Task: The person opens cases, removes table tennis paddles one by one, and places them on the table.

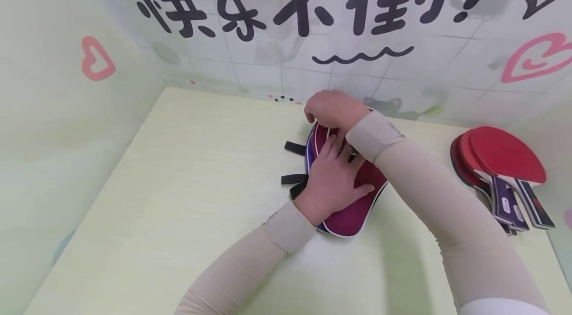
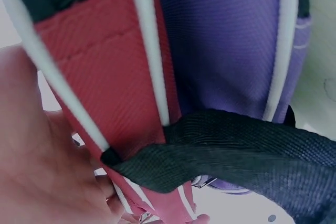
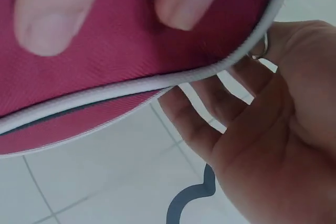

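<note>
A dark red paddle case (image 1: pixel 350 218) with white piping lies over a purple case (image 2: pixel 226 40) on the table. My left hand (image 1: pixel 330 181) presses on the red case with its fingers spread. Reaching across above it, my right hand (image 1: pixel 337 109) is at the case's far end with fingers bent. There it pinches the zipper pull, whose metal ring (image 3: pixel 261 47) shows at the piped edge in the right wrist view; the fingertip contact is partly hidden behind the case. A black strap (image 2: pixel 210 145) crosses the red case's side in the left wrist view.
Several red table tennis paddles (image 1: pixel 507 153) lie stacked at the table's right side, handles toward me. Black strap ends (image 1: pixel 295 147) stick out left of the cases. The printed wall (image 1: pixel 286 66) stands close behind my right hand. Pale table surface (image 1: pixel 187 181) stretches to the left.
</note>
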